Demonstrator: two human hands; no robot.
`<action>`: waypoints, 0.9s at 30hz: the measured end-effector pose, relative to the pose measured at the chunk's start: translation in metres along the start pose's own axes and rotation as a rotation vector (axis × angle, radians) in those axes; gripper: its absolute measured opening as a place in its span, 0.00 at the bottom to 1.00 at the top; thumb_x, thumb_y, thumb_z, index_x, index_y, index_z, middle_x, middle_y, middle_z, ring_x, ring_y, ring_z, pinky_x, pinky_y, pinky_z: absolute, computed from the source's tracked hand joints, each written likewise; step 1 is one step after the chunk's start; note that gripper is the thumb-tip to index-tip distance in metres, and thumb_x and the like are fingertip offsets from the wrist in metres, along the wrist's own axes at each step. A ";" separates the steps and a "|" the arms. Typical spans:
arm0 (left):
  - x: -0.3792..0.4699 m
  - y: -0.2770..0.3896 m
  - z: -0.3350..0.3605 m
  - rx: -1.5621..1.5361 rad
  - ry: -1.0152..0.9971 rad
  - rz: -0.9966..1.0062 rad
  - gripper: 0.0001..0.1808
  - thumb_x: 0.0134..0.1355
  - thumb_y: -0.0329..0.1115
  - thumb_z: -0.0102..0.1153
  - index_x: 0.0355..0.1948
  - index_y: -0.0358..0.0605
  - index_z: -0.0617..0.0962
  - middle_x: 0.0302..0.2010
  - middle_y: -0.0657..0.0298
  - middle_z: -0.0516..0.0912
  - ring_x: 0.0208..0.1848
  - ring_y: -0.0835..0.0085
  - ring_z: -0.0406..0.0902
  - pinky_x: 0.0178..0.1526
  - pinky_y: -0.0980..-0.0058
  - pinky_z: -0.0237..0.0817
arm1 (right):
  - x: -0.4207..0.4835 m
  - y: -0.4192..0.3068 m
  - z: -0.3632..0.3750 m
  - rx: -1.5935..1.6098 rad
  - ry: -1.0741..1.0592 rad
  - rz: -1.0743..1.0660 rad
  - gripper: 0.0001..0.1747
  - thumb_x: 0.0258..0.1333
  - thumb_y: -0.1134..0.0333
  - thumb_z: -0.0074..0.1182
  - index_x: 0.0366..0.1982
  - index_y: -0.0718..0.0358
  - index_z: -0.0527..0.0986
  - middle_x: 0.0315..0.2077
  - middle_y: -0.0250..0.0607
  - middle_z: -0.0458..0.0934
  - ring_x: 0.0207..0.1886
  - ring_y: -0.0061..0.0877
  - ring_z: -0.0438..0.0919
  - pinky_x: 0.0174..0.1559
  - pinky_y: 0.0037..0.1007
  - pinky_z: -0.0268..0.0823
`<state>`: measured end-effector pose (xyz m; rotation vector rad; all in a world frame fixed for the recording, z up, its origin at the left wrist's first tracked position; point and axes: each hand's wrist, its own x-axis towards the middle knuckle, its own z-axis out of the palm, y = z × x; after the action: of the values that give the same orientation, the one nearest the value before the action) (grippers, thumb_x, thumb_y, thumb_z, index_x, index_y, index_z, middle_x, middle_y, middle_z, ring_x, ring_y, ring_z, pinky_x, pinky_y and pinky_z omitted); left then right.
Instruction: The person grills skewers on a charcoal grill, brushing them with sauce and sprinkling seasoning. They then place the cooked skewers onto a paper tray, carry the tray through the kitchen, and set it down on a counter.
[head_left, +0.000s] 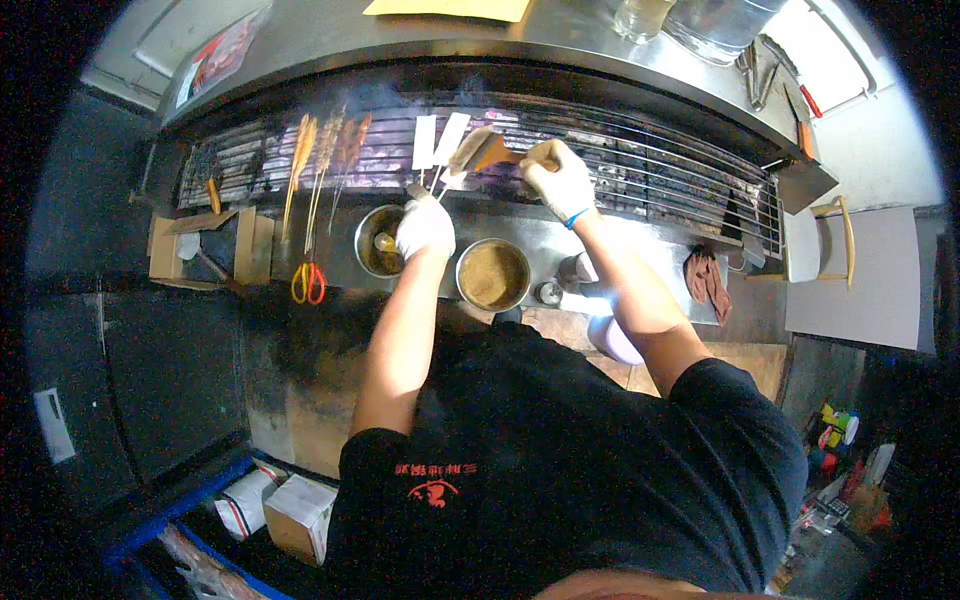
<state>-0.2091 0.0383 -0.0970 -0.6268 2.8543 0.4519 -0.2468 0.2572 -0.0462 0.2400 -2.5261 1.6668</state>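
Observation:
My gloved left hand is closed on the sticks of two skewers of flat white food over the smoking grill. My gloved right hand grips a wide brush; its bristles are beside the white pieces. Further left, several browned skewers lie across the grill grate. A metal bowl of brown powder stands below, between my hands. Another metal bowl, with brown contents and a utensil in it, is partly hidden by my left hand.
Scissors with red and yellow handles lie at the counter's front edge, beside an open cardboard box. A small shaker jar stands right of the powder bowl. A brown cloth lies further right. Metal tongs rest on the back shelf.

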 end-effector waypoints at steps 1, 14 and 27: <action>0.001 -0.002 -0.003 -0.023 0.061 0.053 0.25 0.71 0.34 0.39 0.66 0.34 0.60 0.43 0.44 0.82 0.42 0.52 0.85 0.42 0.57 0.78 | 0.006 0.001 -0.005 -0.030 0.045 0.054 0.13 0.53 0.64 0.62 0.34 0.66 0.77 0.30 0.39 0.81 0.35 0.23 0.80 0.41 0.28 0.73; 0.028 -0.022 0.041 -2.044 -1.339 -0.284 0.12 0.71 0.39 0.47 0.46 0.45 0.77 0.23 0.66 0.75 0.12 0.85 0.57 0.12 0.85 0.48 | 0.051 -0.045 0.048 -0.096 0.124 0.071 0.29 0.52 0.48 0.61 0.41 0.68 0.78 0.35 0.55 0.83 0.40 0.43 0.84 0.47 0.38 0.74; 0.032 -0.008 0.045 -1.892 -1.193 -0.606 0.16 0.69 0.43 0.44 0.28 0.42 0.71 0.14 0.69 0.64 0.10 0.81 0.55 0.10 0.83 0.46 | 0.042 -0.041 0.070 -0.201 0.139 -0.140 0.25 0.53 0.48 0.62 0.37 0.65 0.77 0.30 0.56 0.82 0.35 0.44 0.84 0.40 0.36 0.75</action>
<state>-0.2294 0.0343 -0.1493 -0.8011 0.4541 2.2009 -0.2799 0.1741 -0.0292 0.2662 -2.4862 1.3213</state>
